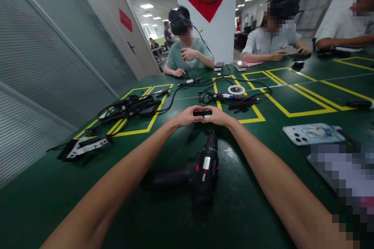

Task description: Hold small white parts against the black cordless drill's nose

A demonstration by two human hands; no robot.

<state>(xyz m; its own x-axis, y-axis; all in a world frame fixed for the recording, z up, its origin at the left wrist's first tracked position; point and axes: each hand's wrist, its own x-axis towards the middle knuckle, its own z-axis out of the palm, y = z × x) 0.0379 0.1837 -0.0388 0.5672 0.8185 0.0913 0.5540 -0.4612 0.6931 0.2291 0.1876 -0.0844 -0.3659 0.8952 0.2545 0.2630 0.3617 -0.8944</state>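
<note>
Both my arms reach forward over a dark green table [58, 202]. My left hand [188, 116] and my right hand [217, 116] meet at the middle, and each pinches one end of a small black bar-shaped object [202, 113] held between them. Just nearer to me than the hands, a black cordless drill [201, 169] lies on its side between my forearms, its nose pointing away toward the hands.
Tangled black cables and tools [128, 107] lie left; more cables and a white tape ring [236, 90] beyond my hands. A phone [312, 133] lies to the right. Yellow lines mark the table. Three people sit along the far side.
</note>
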